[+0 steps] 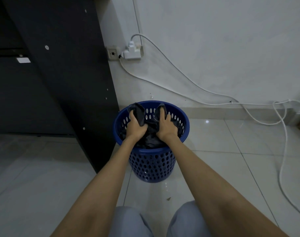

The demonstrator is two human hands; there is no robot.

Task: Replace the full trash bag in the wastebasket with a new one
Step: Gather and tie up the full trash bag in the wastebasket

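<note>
- The left hand [135,125] is closed in a fist around one bunched flap of the black trash bag [150,136], which sticks up out of the fist on the far left side of the basket's mouth.
- The right hand [166,126] is closed on a second flap of the same bag, its fingers curled over the plastic; that flap rises toward the far rim.
- The two hands sit near each other but apart, both over the open top of the basket, forearms reaching in from below.
- The bag lies crumpled inside the blue wastebasket [151,165], its bulk dark and below the rim; how full it is cannot be told.
- The wastebasket stands upright on the pale tiled floor [231,168], just beside the dark cabinet [60,82] on its left and near the white wall.
- A white cable [180,71] runs from a wall socket [132,52] down along the wall and across the floor on the right.
- Two knees in light trousers [188,219] show at the bottom edge.
</note>
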